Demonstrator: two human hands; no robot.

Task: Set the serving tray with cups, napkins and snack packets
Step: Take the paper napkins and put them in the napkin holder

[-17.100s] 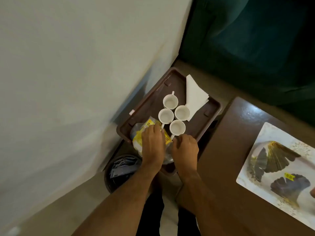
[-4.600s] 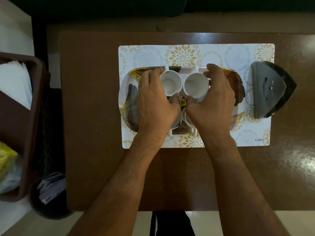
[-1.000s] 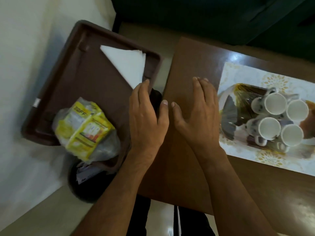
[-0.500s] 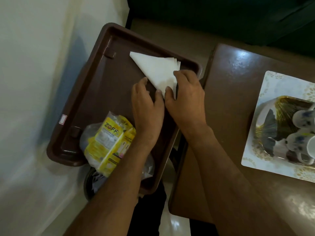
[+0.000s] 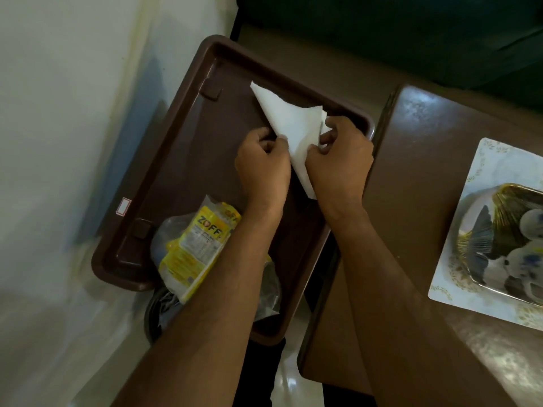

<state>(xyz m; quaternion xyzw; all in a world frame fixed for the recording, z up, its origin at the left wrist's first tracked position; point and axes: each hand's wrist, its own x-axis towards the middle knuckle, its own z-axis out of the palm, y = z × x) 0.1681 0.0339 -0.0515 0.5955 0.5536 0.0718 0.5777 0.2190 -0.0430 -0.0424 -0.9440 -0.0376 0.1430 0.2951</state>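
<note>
Nearest, two bare forearms reaching up from the bottom edge over the brown tray (image 5: 188, 136). Under the left forearm, at the tray's near end, a clear bag of yellow snack packets (image 5: 191, 245), partly overhanging the near rim, with a dark round bin (image 5: 160, 312) just below it.

Farther in, both hands meeting at the stack of white napkins (image 5: 289, 124) by the tray's far right rim. Left hand (image 5: 261, 165) clenched on the stack's left edge, thumb on top, remaining fingers curled and tucked out of sight. Right hand (image 5: 338, 160) grasping the right edge, thumb and forefinger pinching the paper near its far right corner. Napkins fanned between the two hands, one pointed corner stretching far and left past the fingertips, a lower corner hanging down between the wrists.

To the right, a brown table (image 5: 411, 201) with a patterned placemat (image 5: 484, 160), and on it a gold-patterned serving tray (image 5: 482, 230) carrying blurred white cups (image 5: 529, 221) at the frame's right edge.
</note>
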